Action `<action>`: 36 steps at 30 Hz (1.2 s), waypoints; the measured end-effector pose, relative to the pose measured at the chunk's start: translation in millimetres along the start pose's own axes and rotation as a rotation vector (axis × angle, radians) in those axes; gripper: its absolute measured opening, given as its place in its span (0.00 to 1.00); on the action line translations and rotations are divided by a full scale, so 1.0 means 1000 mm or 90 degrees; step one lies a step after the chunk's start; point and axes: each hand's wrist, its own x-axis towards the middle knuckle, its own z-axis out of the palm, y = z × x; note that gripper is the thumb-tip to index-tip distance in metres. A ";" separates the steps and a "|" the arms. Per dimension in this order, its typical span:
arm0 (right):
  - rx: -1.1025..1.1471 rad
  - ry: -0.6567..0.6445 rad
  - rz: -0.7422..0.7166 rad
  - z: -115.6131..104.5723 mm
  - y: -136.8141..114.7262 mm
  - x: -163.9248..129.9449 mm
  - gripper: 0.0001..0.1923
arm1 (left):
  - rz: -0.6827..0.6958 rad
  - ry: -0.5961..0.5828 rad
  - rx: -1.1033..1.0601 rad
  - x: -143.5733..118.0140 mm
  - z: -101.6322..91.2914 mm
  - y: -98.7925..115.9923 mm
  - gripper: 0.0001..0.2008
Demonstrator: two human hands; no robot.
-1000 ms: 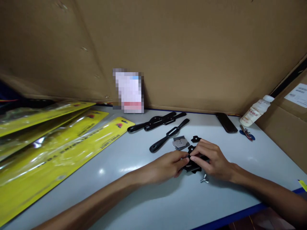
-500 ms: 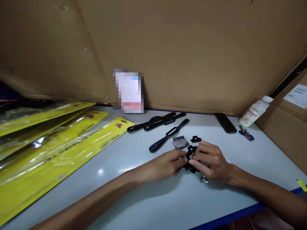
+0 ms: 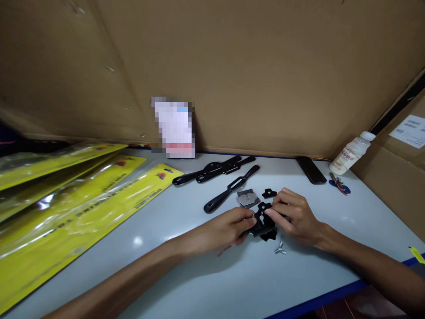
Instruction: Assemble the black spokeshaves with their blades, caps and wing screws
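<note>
Black slotted tool [image 3: 264,227] over the worktop [image 3: 186,283], right of centre; likely light, stiff, slick, best taken by its edges. Left hand [image 3: 236,224] pinches its left side; right hand [image 3: 296,217] half-curled against it, grip unclear.

Pale counter [image 3: 199,283] has yellow packs [image 3: 109,217] piled left, black tools [image 3: 215,202] mid, metal blades [image 3: 244,200], a silver wing screw [image 3: 280,250], plus phone [image 3: 311,169] and bottle [image 3: 348,156] right

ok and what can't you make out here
In the head view:
Black part: left side, behind the left hand.
Right hand: whether it holds anything; fingers hide that.
Pale sheet: contents, pixelated.
Bottle: label print, too small.
Yellow packages: ends, cut by left edge.
</note>
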 end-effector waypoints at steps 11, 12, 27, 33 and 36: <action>-0.021 -0.018 -0.093 -0.005 -0.009 0.002 0.18 | -0.001 0.003 0.012 -0.003 0.000 0.001 0.16; -0.013 -0.024 -0.097 -0.005 -0.010 0.001 0.18 | -0.001 0.002 0.011 -0.003 0.000 0.001 0.16; -0.002 -0.028 -0.108 -0.003 -0.011 -0.001 0.14 | 0.002 0.020 -0.001 -0.004 0.000 0.001 0.15; -0.039 -0.027 -0.094 -0.004 -0.008 -0.001 0.18 | -0.006 0.004 0.022 -0.003 0.000 -0.001 0.17; -0.016 -0.040 -0.119 -0.004 -0.009 -0.001 0.16 | 0.002 0.011 0.020 -0.003 0.000 -0.001 0.18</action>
